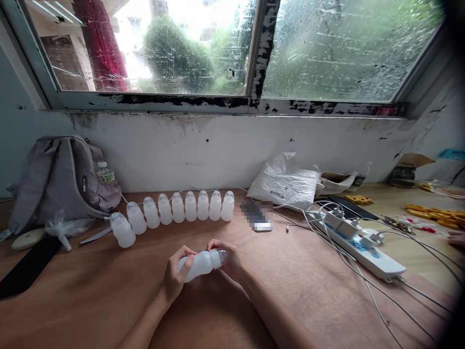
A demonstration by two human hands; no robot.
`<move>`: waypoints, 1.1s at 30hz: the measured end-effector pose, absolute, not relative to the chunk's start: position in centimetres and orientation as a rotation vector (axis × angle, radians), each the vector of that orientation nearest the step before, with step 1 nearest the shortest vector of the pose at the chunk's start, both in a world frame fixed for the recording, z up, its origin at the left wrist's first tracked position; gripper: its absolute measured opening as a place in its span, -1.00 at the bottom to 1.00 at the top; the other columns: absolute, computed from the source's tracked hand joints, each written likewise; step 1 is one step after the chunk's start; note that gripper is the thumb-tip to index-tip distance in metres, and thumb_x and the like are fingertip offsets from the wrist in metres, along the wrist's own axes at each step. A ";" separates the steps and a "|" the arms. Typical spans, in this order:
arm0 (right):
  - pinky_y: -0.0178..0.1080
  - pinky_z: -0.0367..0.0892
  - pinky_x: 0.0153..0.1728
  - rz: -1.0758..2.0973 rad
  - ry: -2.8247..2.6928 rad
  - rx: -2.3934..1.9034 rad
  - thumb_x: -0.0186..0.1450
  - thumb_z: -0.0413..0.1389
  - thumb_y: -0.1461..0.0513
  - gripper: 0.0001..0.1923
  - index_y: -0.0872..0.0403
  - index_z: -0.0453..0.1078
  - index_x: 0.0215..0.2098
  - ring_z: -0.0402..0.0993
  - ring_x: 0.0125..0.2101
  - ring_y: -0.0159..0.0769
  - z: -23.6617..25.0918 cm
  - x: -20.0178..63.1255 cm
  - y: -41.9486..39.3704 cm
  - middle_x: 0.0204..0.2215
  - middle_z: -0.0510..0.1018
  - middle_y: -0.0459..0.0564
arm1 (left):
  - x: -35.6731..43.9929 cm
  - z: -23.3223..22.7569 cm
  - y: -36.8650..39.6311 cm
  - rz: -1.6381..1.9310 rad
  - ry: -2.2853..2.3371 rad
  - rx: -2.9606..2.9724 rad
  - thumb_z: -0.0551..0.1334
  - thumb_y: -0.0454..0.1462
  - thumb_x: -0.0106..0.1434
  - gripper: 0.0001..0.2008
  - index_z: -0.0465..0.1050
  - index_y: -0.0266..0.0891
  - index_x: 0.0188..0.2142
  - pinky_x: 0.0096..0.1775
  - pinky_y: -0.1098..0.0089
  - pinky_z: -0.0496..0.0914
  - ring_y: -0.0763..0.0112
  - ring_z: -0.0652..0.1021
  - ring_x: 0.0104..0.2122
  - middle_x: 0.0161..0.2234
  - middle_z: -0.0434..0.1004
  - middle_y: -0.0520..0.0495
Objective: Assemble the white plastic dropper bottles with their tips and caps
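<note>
A frosted white baby bottle [201, 266] lies tilted between my two hands, just above the near part of the table. My left hand [178, 271] is wrapped round its base end, thumb on top. At the other end, my right hand [230, 261] closes round the clear cap [219, 255]; some of its fingers are hidden behind the bottle. Beyond my hands, several similar capped bottles stand upright in a curved row, from the nearest one at the left [122, 230] to one at the right end [227, 206].
A grey backpack [61, 179] with a water bottle [105, 173] stands at the left, near a black flat object [31, 266]. A silver padded bag [285, 182] leans by the wall. A power strip [363, 247] with trailing cables lies right. Another person's hand [457, 239] shows at the right edge.
</note>
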State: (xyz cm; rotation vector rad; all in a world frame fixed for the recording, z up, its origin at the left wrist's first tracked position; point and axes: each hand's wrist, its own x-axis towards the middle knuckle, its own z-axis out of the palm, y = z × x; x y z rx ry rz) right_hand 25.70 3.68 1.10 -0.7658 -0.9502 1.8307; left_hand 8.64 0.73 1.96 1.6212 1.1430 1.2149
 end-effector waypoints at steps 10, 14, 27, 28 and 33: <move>-0.43 0.03 -0.78 1.817 -0.961 -0.783 0.16 -0.08 -0.08 -0.54 0.14 0.32 -0.56 0.21 -0.72 -0.48 1.3 26.4 4.4 -0.65 0.35 -0.11 | 8.0 2.2 1.8 0.678 0.926 1.377 0.14 -0.04 0.07 -0.59 0.37 -0.31 -0.21 -0.66 0.54 0.17 0.42 0.42 -0.56 -0.51 0.41 -0.06; -0.41 0.10 -0.74 1.829 -0.996 -0.724 0.14 -0.16 -0.18 -0.44 0.12 0.34 -0.47 0.27 -0.67 -0.44 1.2 26.6 4.7 -0.59 0.39 -0.08 | 7.3 2.2 2.0 0.615 0.762 1.195 0.18 -0.07 0.05 -0.59 0.39 -0.34 -0.21 -0.62 0.55 0.20 0.42 0.43 -0.50 -0.42 0.42 -0.12; -0.36 0.13 -0.71 1.557 -0.749 -0.867 0.11 0.01 -0.08 -0.59 0.10 0.34 -0.54 0.21 -0.71 -0.44 -0.3 28.7 6.5 -0.64 0.35 -0.09 | 4.3 2.4 1.0 1.179 0.906 1.217 0.30 -0.19 -0.08 -0.57 0.34 -0.32 -0.20 -0.32 0.42 0.29 0.30 0.42 -0.29 -0.31 0.42 -0.12; -0.36 0.13 -0.71 1.556 -0.748 -0.864 0.10 0.02 -0.07 -0.60 0.11 0.34 -0.54 0.21 -0.71 -0.45 -0.3 28.7 6.5 -0.64 0.35 -0.09 | 3.4 2.3 1.0 1.234 0.965 1.252 0.31 -0.19 -0.09 -0.56 0.33 -0.31 -0.20 -0.31 0.42 0.30 0.31 0.43 -0.30 -0.32 0.42 -0.09; -0.37 0.12 -0.70 1.547 -0.749 -0.877 0.11 0.02 -0.04 -0.61 0.13 0.35 -0.53 0.22 -0.71 -0.46 -0.1 28.3 6.2 -0.65 0.35 -0.09 | -3.4 1.2 1.6 1.495 1.406 1.434 0.32 -0.11 -0.16 -0.44 0.28 -0.27 -0.15 -0.24 0.33 0.34 0.28 0.45 -0.26 -0.25 0.40 -0.09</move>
